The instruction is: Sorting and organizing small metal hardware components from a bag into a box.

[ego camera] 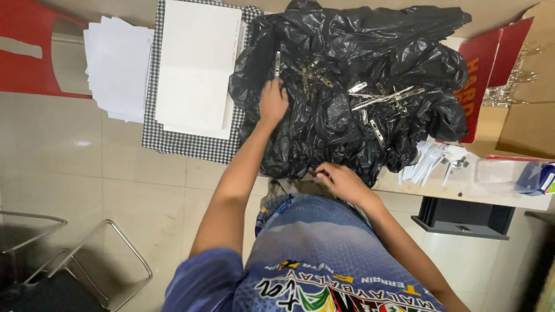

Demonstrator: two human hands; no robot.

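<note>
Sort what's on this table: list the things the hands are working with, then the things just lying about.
In hand:
- left hand holding a metal clip
- right hand gripping the black plastic bag
- loose metal clips on the bag

Lying about:
- white paper stack
- checked cloth
- red cardboard box
- white plastic pieces

Floor of large pale beige glossy tiles [87, 173] with thin grout lines, catching soft overhead glare. Red plastic chair [26, 52] at upper left. Bent chrome tube frame [124, 248] of a chair at lower left. Dark grey plastic crate [462, 218] sits under the light tabletop edge [497, 199], right.
</note>
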